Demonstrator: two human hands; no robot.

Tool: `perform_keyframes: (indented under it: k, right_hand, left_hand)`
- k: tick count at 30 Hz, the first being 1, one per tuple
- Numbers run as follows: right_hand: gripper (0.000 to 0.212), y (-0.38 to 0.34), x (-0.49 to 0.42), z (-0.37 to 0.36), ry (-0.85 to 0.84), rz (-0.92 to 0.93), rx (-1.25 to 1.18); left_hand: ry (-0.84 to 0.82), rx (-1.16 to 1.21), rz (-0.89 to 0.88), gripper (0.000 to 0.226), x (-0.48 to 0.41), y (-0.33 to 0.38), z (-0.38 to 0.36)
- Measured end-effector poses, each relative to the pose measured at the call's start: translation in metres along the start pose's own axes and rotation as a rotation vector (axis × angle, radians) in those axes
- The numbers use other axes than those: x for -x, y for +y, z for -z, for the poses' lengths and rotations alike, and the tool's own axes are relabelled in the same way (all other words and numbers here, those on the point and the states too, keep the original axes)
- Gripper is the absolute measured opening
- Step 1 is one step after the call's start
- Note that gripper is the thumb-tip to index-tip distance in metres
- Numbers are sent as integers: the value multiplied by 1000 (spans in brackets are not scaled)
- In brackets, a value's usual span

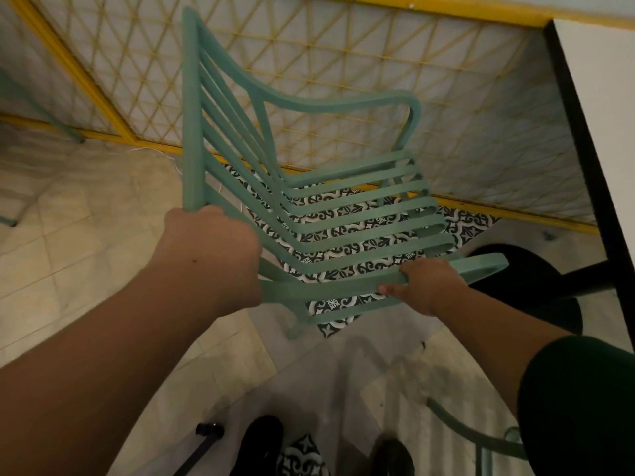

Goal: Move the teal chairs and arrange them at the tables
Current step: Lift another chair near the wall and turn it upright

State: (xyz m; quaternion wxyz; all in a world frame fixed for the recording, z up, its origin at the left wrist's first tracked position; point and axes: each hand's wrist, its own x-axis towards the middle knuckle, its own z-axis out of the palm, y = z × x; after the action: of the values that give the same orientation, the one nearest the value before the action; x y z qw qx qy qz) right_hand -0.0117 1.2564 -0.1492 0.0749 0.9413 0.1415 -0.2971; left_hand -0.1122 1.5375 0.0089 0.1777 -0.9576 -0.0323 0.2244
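Note:
A teal slatted armchair (343, 207) fills the middle of the head view, tilted, with its seat facing the white table (604, 97) at the right. My left hand (209, 249) is closed around the near corner of its backrest. My right hand (429, 283) grips the near armrest. The chair's far armrest curves up against the yellow lattice fence. One front leg shows just above the floor; I cannot tell whether it touches.
A yellow lattice fence (343, 63) runs behind the chair. The table's black round base (525, 286) sits right of the chair. Part of another teal chair (481, 438) shows at bottom right, and teal legs (41, 115) at far left. My shoes (261, 444) are below.

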Motion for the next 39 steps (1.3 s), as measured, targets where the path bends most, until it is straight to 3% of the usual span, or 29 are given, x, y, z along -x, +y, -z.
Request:
perform_keyframes:
  k: [14, 25, 39]
  right_hand:
    - [65, -22, -2, -6, -34, -81, -60]
    - [78, -37, -3, -9, -44, -111, -23]
    - [69, -43, -12, -3, -22, -164, -126]
  left_hand:
    - [22, -114, -87, 38, -25, -27, -1]
    - [32, -129, -133, 44, -49, -48, 0]
    - [5, -175, -145, 44, -78, -56, 16]
